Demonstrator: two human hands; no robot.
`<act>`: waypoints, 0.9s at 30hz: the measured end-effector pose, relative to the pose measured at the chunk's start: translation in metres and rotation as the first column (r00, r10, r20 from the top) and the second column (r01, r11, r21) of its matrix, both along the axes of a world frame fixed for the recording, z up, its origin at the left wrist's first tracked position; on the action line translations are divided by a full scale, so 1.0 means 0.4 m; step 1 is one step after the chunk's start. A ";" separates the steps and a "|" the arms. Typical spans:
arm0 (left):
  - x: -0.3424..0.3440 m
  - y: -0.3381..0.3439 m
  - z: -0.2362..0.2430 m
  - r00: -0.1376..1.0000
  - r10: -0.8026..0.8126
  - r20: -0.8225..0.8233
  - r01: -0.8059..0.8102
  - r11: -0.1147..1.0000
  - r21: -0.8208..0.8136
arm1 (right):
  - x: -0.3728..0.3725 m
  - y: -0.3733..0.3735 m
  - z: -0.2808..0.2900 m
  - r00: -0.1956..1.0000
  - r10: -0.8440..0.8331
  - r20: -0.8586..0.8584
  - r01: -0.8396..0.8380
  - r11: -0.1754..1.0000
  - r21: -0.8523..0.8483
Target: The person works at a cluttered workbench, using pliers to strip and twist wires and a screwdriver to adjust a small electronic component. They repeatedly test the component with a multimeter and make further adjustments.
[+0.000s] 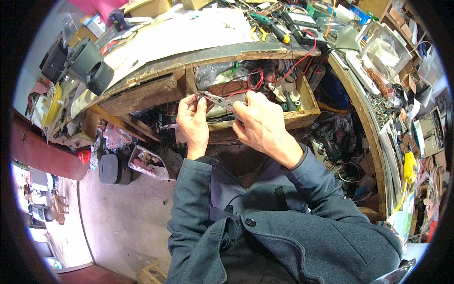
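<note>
My right hand (265,124) is wrapped round a pair of metal pliers (218,100), whose jaws point left toward my other hand. Thumb and fingertips of my left hand (194,124) are pinched together at the tip of the jaws, on a small dark piece too tiny to name. Both hands are above an open wooden drawer (302,117) under the bench edge. Inside the drawer lie a red cable (255,81), clear plastic bags (208,75) and other loose items. The handles of the pliers are mostly hidden by my right hand.
The workbench (189,33) above holds a green-handled screwdriver (261,19), yellow-handled pliers (257,35) and a multimeter-like device (300,21). A cluttered side bench (352,80) stands at right. On the floor at left sit a black case (109,169) and an open box (150,162).
</note>
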State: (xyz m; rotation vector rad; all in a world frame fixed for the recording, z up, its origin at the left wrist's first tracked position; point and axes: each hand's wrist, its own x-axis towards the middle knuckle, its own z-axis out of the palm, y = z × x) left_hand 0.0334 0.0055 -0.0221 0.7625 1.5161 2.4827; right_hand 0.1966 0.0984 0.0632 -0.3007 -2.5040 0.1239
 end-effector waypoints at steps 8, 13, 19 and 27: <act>0.013 0.003 0.010 1.000 0.008 0.008 -0.008 1.000 0.006 | -0.008 0.000 0.008 1.000 -0.003 0.028 0.001 0.999 0.052; 0.006 0.002 -0.003 0.993 0.087 -0.083 -0.094 0.992 -0.083 | -0.014 -0.009 0.006 1.000 -0.016 0.020 0.014 0.997 0.082; 0.010 0.005 0.005 0.993 0.083 -0.079 -0.090 0.993 -0.080 | -0.029 -0.010 -0.013 0.998 -0.055 0.017 0.053 0.990 0.134; -0.006 0.011 -0.020 0.996 0.063 -0.059 -0.065 0.998 -0.024 | -0.026 -0.006 -0.026 0.996 -0.058 0.070 0.045 0.984 0.174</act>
